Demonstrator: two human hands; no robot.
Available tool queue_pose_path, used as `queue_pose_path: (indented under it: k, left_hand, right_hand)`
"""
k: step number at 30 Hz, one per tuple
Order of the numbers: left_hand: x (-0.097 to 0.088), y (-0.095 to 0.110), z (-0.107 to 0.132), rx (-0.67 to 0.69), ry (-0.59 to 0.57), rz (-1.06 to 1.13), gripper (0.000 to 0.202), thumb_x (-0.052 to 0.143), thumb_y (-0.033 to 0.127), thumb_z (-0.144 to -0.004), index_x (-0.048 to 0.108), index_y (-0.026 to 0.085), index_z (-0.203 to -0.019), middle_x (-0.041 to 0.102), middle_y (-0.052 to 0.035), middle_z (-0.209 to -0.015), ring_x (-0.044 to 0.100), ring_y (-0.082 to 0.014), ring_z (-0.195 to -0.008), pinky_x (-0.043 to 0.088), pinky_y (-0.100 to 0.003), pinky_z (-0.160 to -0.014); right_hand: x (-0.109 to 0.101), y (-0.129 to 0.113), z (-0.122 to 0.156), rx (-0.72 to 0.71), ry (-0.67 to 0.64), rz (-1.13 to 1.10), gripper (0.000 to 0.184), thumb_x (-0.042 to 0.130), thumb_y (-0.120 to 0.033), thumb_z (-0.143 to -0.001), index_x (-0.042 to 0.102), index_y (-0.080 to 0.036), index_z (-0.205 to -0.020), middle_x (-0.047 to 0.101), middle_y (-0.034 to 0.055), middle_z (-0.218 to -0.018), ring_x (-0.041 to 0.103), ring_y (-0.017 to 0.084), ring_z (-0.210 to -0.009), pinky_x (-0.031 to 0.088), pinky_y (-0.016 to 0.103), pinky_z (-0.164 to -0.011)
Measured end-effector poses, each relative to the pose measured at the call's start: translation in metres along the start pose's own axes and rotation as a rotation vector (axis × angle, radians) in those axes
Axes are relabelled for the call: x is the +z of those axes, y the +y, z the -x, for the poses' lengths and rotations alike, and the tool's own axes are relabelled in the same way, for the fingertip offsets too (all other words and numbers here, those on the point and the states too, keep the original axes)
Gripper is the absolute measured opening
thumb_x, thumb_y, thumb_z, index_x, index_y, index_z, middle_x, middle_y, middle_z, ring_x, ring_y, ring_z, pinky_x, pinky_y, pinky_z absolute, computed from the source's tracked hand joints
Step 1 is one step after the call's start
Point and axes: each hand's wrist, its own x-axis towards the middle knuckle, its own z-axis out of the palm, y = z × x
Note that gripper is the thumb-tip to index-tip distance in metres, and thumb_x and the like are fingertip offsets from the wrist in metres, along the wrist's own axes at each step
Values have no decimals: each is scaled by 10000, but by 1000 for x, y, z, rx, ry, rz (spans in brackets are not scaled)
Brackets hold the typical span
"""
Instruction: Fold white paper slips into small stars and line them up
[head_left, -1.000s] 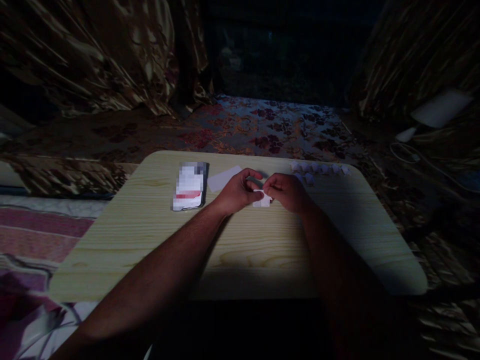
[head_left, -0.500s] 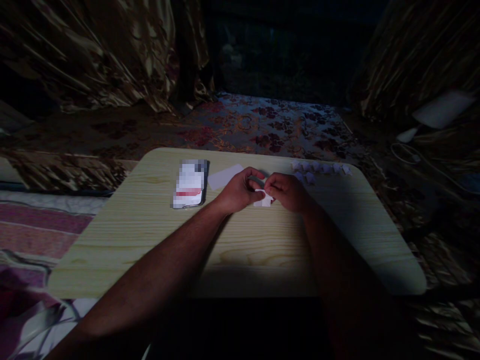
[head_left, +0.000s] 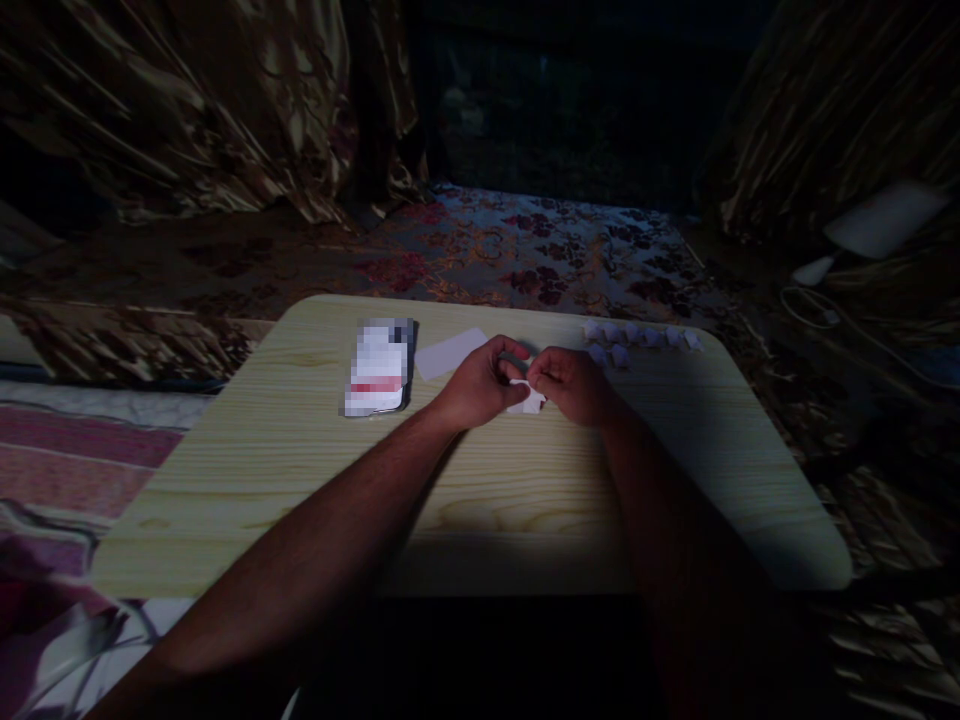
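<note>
My left hand (head_left: 478, 382) and my right hand (head_left: 571, 383) meet above the middle of a pale wooden table (head_left: 480, 500). Both pinch a small white piece of paper (head_left: 529, 400) between thumb and fingertips, just over the tabletop. A flat white paper strip (head_left: 450, 353) lies just behind my left hand. Several small folded paper pieces (head_left: 637, 338) sit in a row near the table's far right edge.
A phone (head_left: 379, 380) lies face up to the left of my hands. Patterned floral cloth (head_left: 525, 250) covers the surface beyond the table, with shiny draped fabric (head_left: 195, 110) behind it. A white charger and cable (head_left: 817, 285) rest at the right. The room is dim.
My hands stay together on the paper, with only slight finger shifts. The view has drifted a little, nothing else has moved.
</note>
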Motion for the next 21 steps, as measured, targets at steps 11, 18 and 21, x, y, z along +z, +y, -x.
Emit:
queue_pose_path:
  k: [11,18,21]
  left_hand:
    - [4,1,1,-36,11,29,460,750,139,-622,529,168,-1025,596,64,-628,510,-74,-501,381,-207,-529]
    - [5,1,0,-31,-1,35,449,741,127,-615,535,166,-1012,590,66,-626,499,-70,-502,374,-205,-534]
    - [5,0,-1,-34,13,36,458,744,126,-605,537,163,-1012,598,60,-642,502,-69,-508,374,-204,-536]
  right_hand:
    - [2,0,0,22,22,-22,69,621,-241,-780,624,-188,-824,718,33,-797,660,159,-697,478,253,-616]
    - [5,2,0,41,39,-51,86,645,-232,-742,643,-188,-815,716,30,-752,659,161,-663,469,250,-575]
    - [5,2,-1,41,65,-87,124,640,-202,-721,647,-185,-844,722,36,-777,669,165,-675,483,253,-582]
